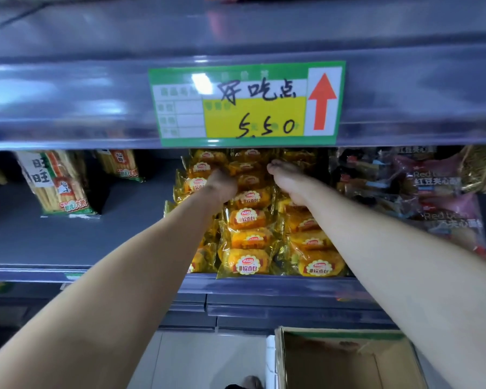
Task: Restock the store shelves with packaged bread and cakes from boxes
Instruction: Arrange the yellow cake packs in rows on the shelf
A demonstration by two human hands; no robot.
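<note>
Bare left forearm [118, 270] at seven o'clock, bare right forearm [399, 256] at five; left hand [220, 186] and right hand [288, 179] uncovered too, knuckles looking smudged.

bare shelf [129, 220] left of bread packs [250, 220]

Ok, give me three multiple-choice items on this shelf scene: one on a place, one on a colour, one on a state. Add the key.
1. Where is the cardboard box?
A) on the top shelf
B) among the bread
C) on the floor below the shelves

2. What colour is the arrow on the price label?
A) red
B) blue
C) black

3. The box's top is:
A) taped shut
B) open
C) crushed flat

Key: 1 C, it stands on the floor at lower right; 2 A, a red arrow points up; 3 B, its bare inside shows.
</note>
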